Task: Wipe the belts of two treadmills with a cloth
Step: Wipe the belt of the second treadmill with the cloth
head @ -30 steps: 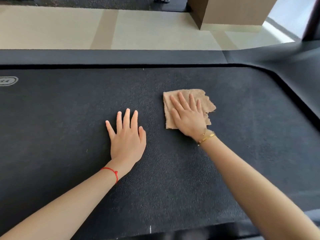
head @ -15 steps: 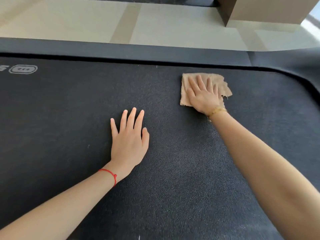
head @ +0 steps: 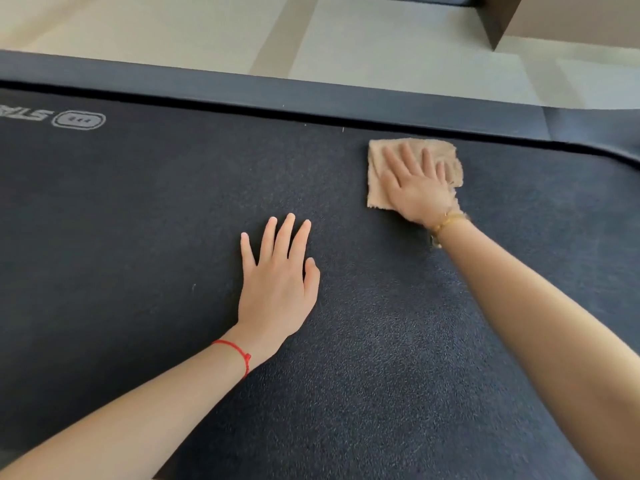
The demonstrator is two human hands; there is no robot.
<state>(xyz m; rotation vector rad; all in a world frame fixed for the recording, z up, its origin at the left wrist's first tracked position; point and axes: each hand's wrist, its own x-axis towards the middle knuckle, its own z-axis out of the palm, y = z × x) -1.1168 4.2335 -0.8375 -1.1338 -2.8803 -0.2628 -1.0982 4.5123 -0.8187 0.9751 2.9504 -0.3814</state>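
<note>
Right hand [head: 417,188] flat on the tan cloth [head: 377,188], fingers straight and slightly spread, pressing it down onto the dark treadmill belt [head: 381,358] at about one o'clock in the view, near the belt's far edge. Cloth rumpled and frayed along its right side, poking out beyond the fingertips and to the left of the palm. Gold bracelet [head: 446,221] at that wrist, slightly blurred. Left hand [head: 277,282] palm-down on the bare belt near centre, at roughly seven o'clock from the cloth and well apart from it, fingers straight and fanned, thumb tucked alongside, holding nothing. Red string bracelet [head: 239,353] around the left wrist. Grey printed logo [head: 78,119] on the belt at ten o'clock. Dark side rail [head: 311,98] bordering the belt's far edge, pale tiled floor [head: 381,39] beyond at twelve o'clock.
</note>
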